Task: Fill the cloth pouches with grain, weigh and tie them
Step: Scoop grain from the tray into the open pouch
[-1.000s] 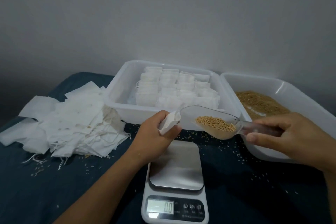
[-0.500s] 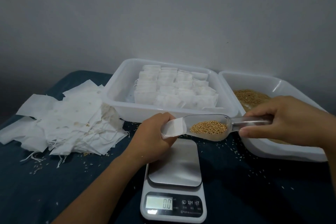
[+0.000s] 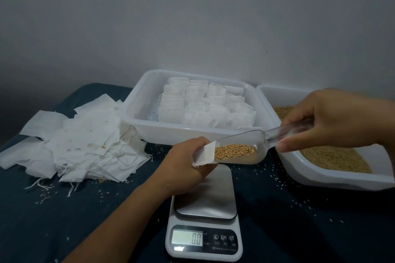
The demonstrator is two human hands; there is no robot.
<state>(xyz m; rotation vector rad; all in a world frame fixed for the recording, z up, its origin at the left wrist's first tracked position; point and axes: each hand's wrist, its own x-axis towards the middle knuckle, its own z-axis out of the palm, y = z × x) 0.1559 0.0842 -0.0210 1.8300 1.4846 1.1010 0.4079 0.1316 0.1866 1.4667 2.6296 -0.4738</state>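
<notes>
A dark blue cloth (image 3: 53,220) covers the table before a plain grey wall (image 3: 192,17).

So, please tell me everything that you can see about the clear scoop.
The scoop looks like clear plastic, with a rounded bowl and a tubular handle. It lies nearly level, handle slightly higher, above the far edge of the scale without touching it. Golden grain fills the bottom of the bowl. The right hand grips the handle. The open tip meets the mouth of a white pouch, which the left hand holds.
</notes>
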